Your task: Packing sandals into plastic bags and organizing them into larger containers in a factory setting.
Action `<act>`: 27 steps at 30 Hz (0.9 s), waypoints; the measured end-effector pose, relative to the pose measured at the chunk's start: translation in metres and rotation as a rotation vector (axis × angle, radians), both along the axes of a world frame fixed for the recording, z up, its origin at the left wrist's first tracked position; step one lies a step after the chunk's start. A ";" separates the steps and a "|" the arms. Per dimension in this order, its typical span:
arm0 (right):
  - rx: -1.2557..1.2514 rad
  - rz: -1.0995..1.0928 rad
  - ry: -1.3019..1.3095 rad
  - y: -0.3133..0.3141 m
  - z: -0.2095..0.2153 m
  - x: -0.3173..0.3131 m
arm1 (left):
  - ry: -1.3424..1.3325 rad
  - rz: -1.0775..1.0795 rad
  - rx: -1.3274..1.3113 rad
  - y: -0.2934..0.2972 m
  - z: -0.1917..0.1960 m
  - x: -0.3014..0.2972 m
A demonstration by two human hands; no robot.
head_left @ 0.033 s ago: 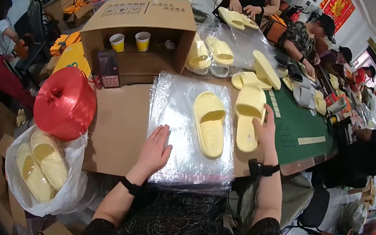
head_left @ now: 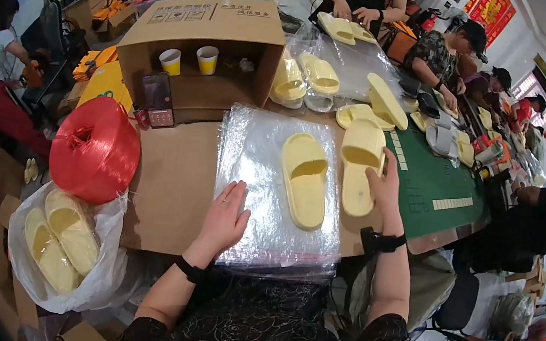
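Note:
My left hand (head_left: pixel 224 218) lies flat, fingers stretched out, on the left edge of a stack of clear plastic bags (head_left: pixel 253 161). On the stack rests a pale yellow slide slipper (head_left: pixel 307 202), toe strap at the far end. Just right of it, my right hand (head_left: pixel 387 184) grips a second yellow slipper (head_left: pixel 355 192) by its right side, thumb on the footbed and fingers partly hidden along the edge. Beyond that hand, another yellow slipper (head_left: pixel 387 103) leans over one lying flat (head_left: pixel 352 116).
An open cardboard box (head_left: pixel 203 23) holds two paper cups (head_left: pixel 206 60); a phone (head_left: pixel 157 100) leans at its front. Left are a red twine roll (head_left: pixel 96 151) and a white bag (head_left: pixel 115 239) with bagged slippers. A green mat (head_left: pixel 432 195) lies right. Co-workers handle slippers across the table.
The slipper in my right hand has shifted slightly away from me, with the hand moving along. My left hand and the slipper on the bags stay in place.

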State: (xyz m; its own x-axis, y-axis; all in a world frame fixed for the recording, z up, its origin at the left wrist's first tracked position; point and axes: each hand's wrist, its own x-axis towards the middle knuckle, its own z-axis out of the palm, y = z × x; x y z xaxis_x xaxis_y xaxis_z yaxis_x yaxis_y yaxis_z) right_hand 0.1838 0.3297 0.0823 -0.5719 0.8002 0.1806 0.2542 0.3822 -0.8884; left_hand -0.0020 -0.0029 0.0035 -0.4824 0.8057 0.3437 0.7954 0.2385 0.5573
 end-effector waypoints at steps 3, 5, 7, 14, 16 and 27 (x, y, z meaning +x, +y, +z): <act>0.016 0.072 0.078 0.021 -0.030 -0.014 | 0.000 -0.001 0.000 0.002 -0.002 0.001; 0.044 0.157 -0.026 0.024 -0.044 -0.019 | -0.009 -0.008 0.012 0.002 -0.001 0.000; 0.210 0.123 -0.279 0.025 -0.055 -0.015 | -0.019 -0.021 0.025 0.002 -0.002 0.000; 0.414 0.145 -0.550 -0.034 -0.023 -0.032 | 0.024 -0.016 0.038 0.000 -0.005 -0.002; 0.376 0.234 -0.524 -0.038 -0.029 -0.045 | 0.025 -0.011 0.039 -0.001 -0.004 -0.001; 0.494 0.078 -0.229 0.000 -0.062 -0.057 | -0.015 -0.030 0.027 0.004 -0.006 0.001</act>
